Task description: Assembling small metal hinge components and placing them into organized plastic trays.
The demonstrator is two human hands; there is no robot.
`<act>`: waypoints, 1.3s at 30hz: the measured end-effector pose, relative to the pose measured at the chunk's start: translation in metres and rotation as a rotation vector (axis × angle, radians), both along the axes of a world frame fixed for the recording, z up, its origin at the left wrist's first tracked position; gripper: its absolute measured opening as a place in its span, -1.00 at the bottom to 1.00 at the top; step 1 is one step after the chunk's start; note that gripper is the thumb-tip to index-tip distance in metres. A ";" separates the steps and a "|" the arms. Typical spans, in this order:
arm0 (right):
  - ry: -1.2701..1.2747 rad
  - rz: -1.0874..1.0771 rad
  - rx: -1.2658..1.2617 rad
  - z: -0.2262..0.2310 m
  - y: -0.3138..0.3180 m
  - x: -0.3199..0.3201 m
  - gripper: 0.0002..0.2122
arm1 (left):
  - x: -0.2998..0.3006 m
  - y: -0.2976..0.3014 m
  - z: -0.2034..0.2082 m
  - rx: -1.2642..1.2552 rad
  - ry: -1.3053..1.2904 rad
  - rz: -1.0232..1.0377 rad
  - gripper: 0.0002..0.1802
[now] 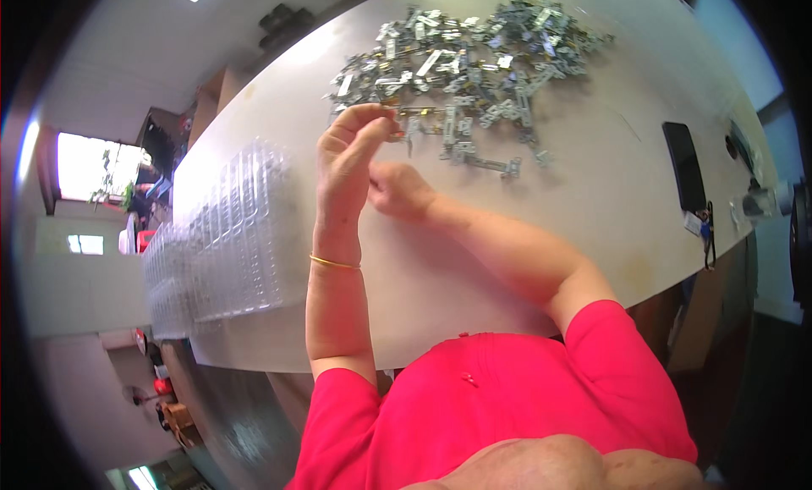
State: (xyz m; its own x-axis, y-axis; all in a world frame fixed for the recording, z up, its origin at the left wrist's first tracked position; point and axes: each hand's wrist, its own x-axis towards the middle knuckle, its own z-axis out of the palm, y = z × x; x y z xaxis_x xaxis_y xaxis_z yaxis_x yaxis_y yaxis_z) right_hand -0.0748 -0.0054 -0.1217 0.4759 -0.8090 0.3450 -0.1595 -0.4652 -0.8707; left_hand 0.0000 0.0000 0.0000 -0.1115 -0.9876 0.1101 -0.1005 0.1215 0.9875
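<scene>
A loose heap of small silvery metal parts (474, 67), several with brassy bits, lies on the far side of the pale table (541, 228). My left hand (351, 147) is raised at the heap's near left edge, thumb and fingers pinched on a small metal part (410, 141). Its exact shape is blurred against the heap. My right hand (402, 191) is curled closed just below and to the right, reaching across from the right. Its fingertips are partly hidden behind my left wrist, so what it holds cannot be made out.
Stacked clear plastic trays (241, 236) stand along the table's left side. At the right edge lie a black phone (683, 166), a small bunch of keys (706, 228) and a clear container (757, 204). A thin strand (630, 126) rests right of the heap.
</scene>
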 end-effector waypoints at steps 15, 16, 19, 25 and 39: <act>-0.585 -0.135 0.385 0.003 -0.012 0.003 -0.89 | 0.093 0.020 -0.087 0.164 0.521 0.209 -0.83; -0.590 -0.125 0.377 0.005 -0.011 0.005 -0.89 | 0.097 0.021 -0.092 0.184 0.470 0.174 -0.83; -0.622 -0.106 0.331 0.005 -0.011 0.004 -0.89 | 0.095 0.021 -0.099 0.228 0.428 0.137 -0.85; -0.502 -0.049 0.337 0.017 -0.027 0.000 -0.91 | 0.095 0.028 -0.096 0.232 0.464 0.128 -0.86; -0.461 0.070 0.304 0.014 -0.040 0.008 -0.92 | 0.100 0.016 -0.096 0.350 0.515 0.076 -0.76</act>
